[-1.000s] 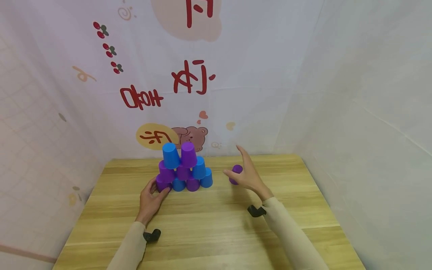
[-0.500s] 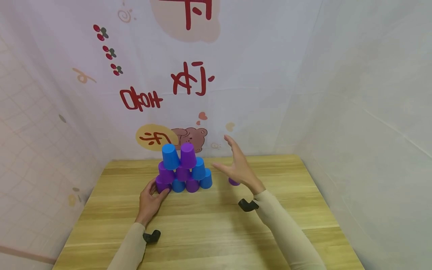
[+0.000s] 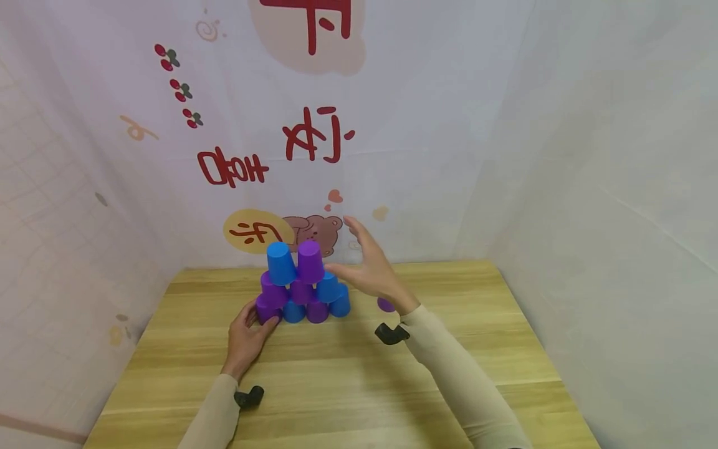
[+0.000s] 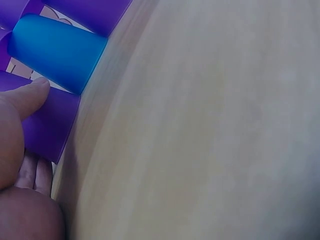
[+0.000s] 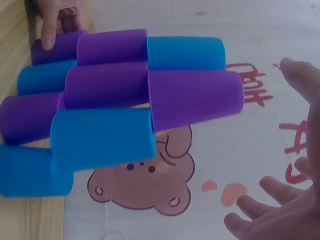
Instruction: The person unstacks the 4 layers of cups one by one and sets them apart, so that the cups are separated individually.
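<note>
Upside-down blue and purple cups form a pyramid at the back of the table. My left hand (image 3: 245, 343) holds the purple cup (image 4: 50, 120) at the left end of the bottom row, thumb on its near side and fingers around the other. On top stand a blue cup (image 3: 282, 265) and, beside it, a purple cup (image 5: 195, 97). My right hand (image 3: 367, 268) is spread and empty just right of that top purple cup, fingers up and thumb pointing at it. Behind my right wrist, a separate purple cup (image 3: 386, 304) is mostly hidden.
The wooden table (image 3: 314, 386) ends at a white cloth wall (image 3: 426, 174) with red characters and a printed bear (image 3: 320, 234). More cloth hangs on both sides. In the middle row, a blue cup (image 3: 328, 288) sits nearest the right hand.
My right hand has moved left, from in front of the separate purple cup to beside the pyramid's top. My left hand has kept its hold on the bottom purple cup.
</note>
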`<act>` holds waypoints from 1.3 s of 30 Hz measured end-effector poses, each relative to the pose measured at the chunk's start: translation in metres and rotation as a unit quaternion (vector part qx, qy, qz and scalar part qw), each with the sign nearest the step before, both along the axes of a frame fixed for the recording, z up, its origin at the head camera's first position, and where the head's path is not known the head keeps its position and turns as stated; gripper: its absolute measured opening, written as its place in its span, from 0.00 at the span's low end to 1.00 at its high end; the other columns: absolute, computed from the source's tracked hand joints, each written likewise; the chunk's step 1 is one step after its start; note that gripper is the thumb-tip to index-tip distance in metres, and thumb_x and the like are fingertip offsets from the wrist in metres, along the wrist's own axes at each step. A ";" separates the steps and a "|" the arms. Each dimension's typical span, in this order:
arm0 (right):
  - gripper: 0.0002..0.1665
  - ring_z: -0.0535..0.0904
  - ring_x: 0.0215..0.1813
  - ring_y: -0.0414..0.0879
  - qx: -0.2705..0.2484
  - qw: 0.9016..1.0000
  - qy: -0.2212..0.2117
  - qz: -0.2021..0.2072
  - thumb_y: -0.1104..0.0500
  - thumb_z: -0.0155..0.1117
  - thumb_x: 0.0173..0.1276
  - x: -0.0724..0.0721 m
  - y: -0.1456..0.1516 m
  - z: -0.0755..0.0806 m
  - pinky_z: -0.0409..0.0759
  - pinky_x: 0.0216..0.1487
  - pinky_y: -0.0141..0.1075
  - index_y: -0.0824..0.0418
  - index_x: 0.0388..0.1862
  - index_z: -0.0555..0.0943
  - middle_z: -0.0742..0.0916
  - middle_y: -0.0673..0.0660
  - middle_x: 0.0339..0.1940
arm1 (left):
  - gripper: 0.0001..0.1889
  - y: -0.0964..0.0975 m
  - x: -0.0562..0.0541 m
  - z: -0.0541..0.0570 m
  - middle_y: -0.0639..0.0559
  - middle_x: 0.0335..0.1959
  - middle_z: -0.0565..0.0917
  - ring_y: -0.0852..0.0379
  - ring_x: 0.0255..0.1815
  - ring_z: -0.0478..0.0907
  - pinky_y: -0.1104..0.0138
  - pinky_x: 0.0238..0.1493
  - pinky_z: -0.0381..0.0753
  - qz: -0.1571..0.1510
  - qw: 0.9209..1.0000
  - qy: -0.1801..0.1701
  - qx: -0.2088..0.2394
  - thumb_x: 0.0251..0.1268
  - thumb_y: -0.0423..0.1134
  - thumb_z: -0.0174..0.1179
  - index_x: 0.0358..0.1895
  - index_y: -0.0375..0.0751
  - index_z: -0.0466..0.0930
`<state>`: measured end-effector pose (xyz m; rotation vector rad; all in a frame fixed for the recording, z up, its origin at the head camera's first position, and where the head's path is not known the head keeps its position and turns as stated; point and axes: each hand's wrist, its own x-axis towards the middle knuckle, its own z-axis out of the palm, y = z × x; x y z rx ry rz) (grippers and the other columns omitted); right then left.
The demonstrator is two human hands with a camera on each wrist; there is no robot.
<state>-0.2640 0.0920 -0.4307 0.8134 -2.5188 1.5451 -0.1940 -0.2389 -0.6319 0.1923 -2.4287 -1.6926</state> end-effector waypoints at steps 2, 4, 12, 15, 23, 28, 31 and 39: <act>0.63 0.62 0.95 0.57 -0.002 1.000 0.008 0.008 0.40 0.83 0.71 0.000 -0.007 0.001 0.67 0.93 0.65 0.34 0.95 0.54 0.65 0.48 0.95 | 0.40 -0.001 0.001 -0.001 0.37 0.83 0.78 0.39 0.84 0.78 0.58 0.87 0.77 0.002 1.000 -0.004 -0.006 0.77 0.42 0.77 0.86 0.42 0.70; 0.62 0.63 0.94 0.58 -0.002 1.000 0.018 0.016 0.43 0.83 0.71 -0.001 -0.012 0.002 0.67 0.93 0.63 0.39 0.95 0.56 0.66 0.48 0.95 | 0.40 -0.002 0.001 -0.002 0.38 0.83 0.79 0.40 0.84 0.78 0.61 0.87 0.77 0.003 1.000 -0.008 -0.009 0.77 0.43 0.77 0.86 0.42 0.70; 0.59 0.68 0.91 0.55 0.018 0.999 0.012 0.033 0.47 0.82 0.74 -0.005 -0.030 -0.005 0.70 0.93 0.58 0.49 0.94 0.59 0.73 0.54 0.91 | 0.39 -0.002 0.000 -0.001 0.35 0.83 0.78 0.36 0.84 0.77 0.44 0.89 0.73 0.000 1.000 0.005 0.001 0.76 0.40 0.77 0.85 0.39 0.70; 0.56 0.71 0.90 0.56 0.029 0.999 0.016 0.030 0.47 0.82 0.75 -0.007 -0.036 -0.010 0.73 0.92 0.58 0.49 0.93 0.61 0.76 0.57 0.89 | 0.39 -0.002 0.001 -0.001 0.34 0.83 0.78 0.35 0.84 0.77 0.45 0.88 0.73 0.001 1.000 0.009 0.001 0.76 0.39 0.77 0.85 0.39 0.70; 0.50 0.76 0.86 0.63 0.016 0.999 0.025 0.027 0.48 0.81 0.76 -0.013 -0.049 -0.022 0.76 0.87 0.67 0.51 0.89 0.67 0.81 0.62 0.83 | 0.39 -0.002 0.001 0.000 0.37 0.82 0.80 0.39 0.82 0.79 0.86 0.74 0.75 0.000 1.000 0.010 0.001 0.76 0.41 0.78 0.84 0.41 0.72; 0.48 0.79 0.83 0.60 0.003 0.999 0.033 0.025 0.49 0.81 0.77 -0.015 -0.054 -0.026 0.78 0.85 0.67 0.52 0.88 0.68 0.83 0.63 0.81 | 0.38 -0.001 0.001 0.000 0.35 0.82 0.80 0.36 0.82 0.79 0.90 0.70 0.73 0.002 1.000 0.014 -0.004 0.76 0.40 0.78 0.84 0.40 0.72; 0.46 0.81 0.81 0.57 0.002 0.999 0.038 0.022 0.50 0.80 0.77 -0.014 -0.056 -0.027 0.82 0.83 0.63 0.54 0.87 0.70 0.85 0.59 0.80 | 0.38 0.000 0.001 0.000 0.35 0.81 0.80 0.36 0.82 0.79 0.88 0.72 0.74 0.005 1.000 0.018 -0.007 0.76 0.40 0.77 0.84 0.39 0.72; 0.38 0.89 0.69 0.56 0.006 0.999 0.041 0.018 0.53 0.79 0.78 -0.014 -0.057 -0.028 0.91 0.72 0.51 0.57 0.82 0.76 0.89 0.59 0.72 | 0.37 0.002 0.002 0.002 0.35 0.80 0.81 0.37 0.81 0.80 0.69 0.81 0.81 0.011 1.000 0.024 -0.008 0.75 0.38 0.78 0.83 0.39 0.74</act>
